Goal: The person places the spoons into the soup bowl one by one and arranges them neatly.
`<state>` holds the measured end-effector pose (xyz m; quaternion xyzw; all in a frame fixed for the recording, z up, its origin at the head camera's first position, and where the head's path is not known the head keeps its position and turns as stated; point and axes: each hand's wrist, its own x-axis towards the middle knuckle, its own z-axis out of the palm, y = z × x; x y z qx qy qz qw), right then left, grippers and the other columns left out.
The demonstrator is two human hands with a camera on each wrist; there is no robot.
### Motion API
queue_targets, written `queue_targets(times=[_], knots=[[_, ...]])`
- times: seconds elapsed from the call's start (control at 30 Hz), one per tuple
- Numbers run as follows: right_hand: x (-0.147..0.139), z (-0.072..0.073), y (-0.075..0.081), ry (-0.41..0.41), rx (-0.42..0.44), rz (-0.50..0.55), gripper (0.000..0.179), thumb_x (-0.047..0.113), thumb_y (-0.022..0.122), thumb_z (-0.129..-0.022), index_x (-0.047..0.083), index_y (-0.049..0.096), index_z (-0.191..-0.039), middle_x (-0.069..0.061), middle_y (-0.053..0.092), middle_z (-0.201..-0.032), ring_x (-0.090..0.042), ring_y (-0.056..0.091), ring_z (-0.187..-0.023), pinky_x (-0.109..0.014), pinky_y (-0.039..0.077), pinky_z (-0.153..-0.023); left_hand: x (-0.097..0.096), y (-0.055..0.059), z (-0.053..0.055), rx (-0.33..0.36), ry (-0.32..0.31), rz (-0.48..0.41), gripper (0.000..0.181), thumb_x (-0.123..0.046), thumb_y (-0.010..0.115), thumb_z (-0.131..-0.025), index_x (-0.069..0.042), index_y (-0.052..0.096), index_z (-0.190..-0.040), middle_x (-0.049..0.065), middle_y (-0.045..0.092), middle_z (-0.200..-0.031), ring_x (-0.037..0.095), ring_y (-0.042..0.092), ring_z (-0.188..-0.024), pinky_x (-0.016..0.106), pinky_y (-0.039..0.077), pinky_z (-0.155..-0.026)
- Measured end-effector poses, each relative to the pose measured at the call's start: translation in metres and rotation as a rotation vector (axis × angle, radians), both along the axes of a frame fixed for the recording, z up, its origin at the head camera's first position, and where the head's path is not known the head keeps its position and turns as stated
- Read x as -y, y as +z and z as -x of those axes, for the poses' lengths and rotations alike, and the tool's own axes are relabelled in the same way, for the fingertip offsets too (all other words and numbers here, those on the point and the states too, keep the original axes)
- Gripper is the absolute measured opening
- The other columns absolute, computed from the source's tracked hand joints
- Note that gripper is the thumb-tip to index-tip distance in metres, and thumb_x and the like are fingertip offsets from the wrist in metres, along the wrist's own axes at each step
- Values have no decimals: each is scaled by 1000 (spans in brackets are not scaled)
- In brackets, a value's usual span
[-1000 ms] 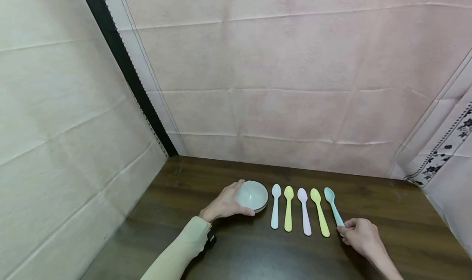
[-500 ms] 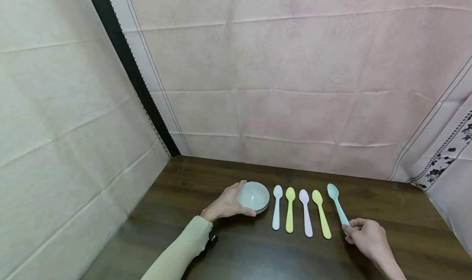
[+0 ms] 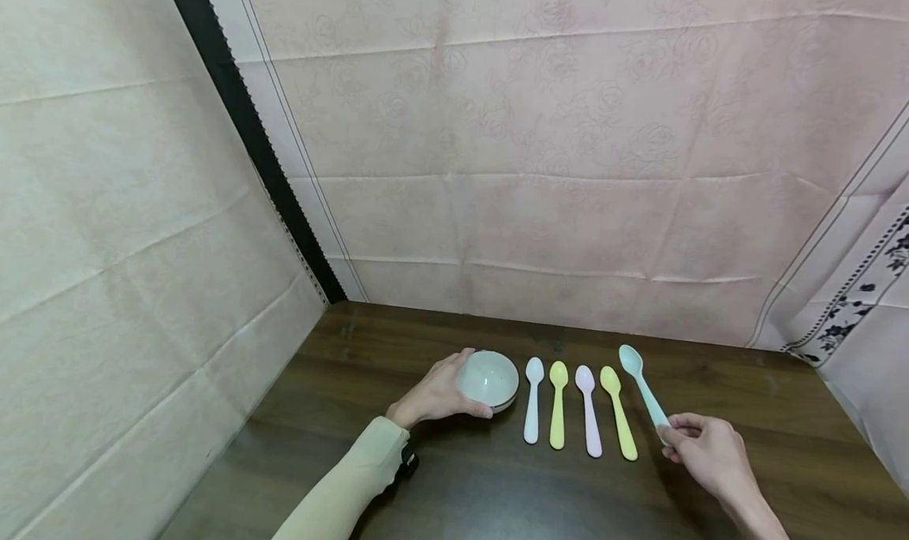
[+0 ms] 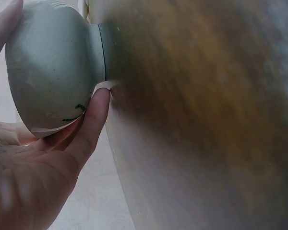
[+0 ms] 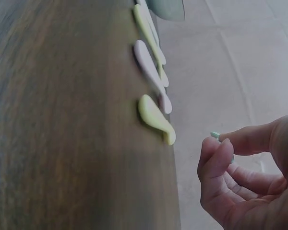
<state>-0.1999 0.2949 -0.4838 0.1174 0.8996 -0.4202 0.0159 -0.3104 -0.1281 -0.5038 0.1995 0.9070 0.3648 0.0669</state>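
Note:
A pale grey-green bowl (image 3: pixel 487 380) stands on the table, with my left hand (image 3: pixel 439 390) curled around its left side. In the left wrist view the fingers of this hand (image 4: pixel 48 163) hold the bowl (image 4: pixel 50 62) near its foot. My right hand (image 3: pixel 710 453) pinches the handle end of a turquoise spoon (image 3: pixel 645 386), raised off the table with its head pointing away. Only the handle tip of that spoon (image 5: pixel 215 135) shows between thumb and fingers in the right wrist view. Just left of it lies a yellow-green spoon (image 3: pixel 619 415).
Between bowl and right hand lie more spoons in a row: a pale blue one (image 3: pixel 533 402), a yellow-green one (image 3: pixel 558 406) and a lilac one (image 3: pixel 589 412). Cloth walls (image 3: pixel 540 232) border the dark wooden table (image 3: pixel 497 485) at the back and sides.
My right hand has lifted the turquoise spoon off the table, and the spoon's head has swung slightly left and farther back. My left hand and the bowl have stayed put.

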Motion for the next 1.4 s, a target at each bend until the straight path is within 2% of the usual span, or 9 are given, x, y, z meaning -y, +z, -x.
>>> queue_targets(times=[0.47,0.7,0.83,0.87,1.0,1.13,1.4], knots=[[9,-1,14,-20,1,42,44,25,68,-106,-7,70,-137,0,82,-85,-7,71,-72,-25,48,-66,0,0,0,-4,-1,-2,124,-52,100,-74,-5,36,-168,18,57,-159,37,55,-144,56,49,-115],[18,0,24,-17,-11,57,44,26,68,-107,-5,70,-138,1,78,-78,-8,68,-71,-28,44,-62,0,-1,1,-8,-7,7,123,-52,100,-74,-4,36,-168,19,58,-157,40,54,-143,59,50,-114],[22,0,28,-15,-16,84,45,26,69,-108,-6,70,-139,3,77,-77,-6,65,-70,-28,43,-60,2,-1,1,-16,-25,-11,125,-58,98,-74,-1,36,-167,22,58,-156,42,55,-141,60,50,-113],[23,1,29,-15,-18,89,44,26,69,-108,-6,70,-139,4,76,-77,-5,64,-69,-28,43,-60,3,-6,3,-42,-40,-11,125,-63,95,-76,-1,36,-167,22,59,-154,40,57,-139,57,52,-111],[27,1,31,-15,-25,97,42,26,71,-107,-5,72,-136,6,74,-75,-5,63,-69,-27,43,-60,3,-4,2,-54,-53,-14,126,-65,94,-76,2,36,-166,23,59,-153,39,58,-136,57,53,-109],[31,0,33,-9,-28,105,39,27,71,-107,-2,75,-133,6,72,-74,-5,61,-68,-27,43,-61,1,-1,1,-14,-31,-13,125,-57,98,-75,0,35,-167,22,58,-156,40,57,-140,58,51,-112],[38,1,36,13,-48,112,40,28,71,-107,-2,75,-133,7,71,-72,-5,60,-68,-27,42,-61,1,-1,0,-17,-25,-2,120,-51,99,-75,-4,37,-167,19,60,-155,36,58,-138,55,52,-111]])
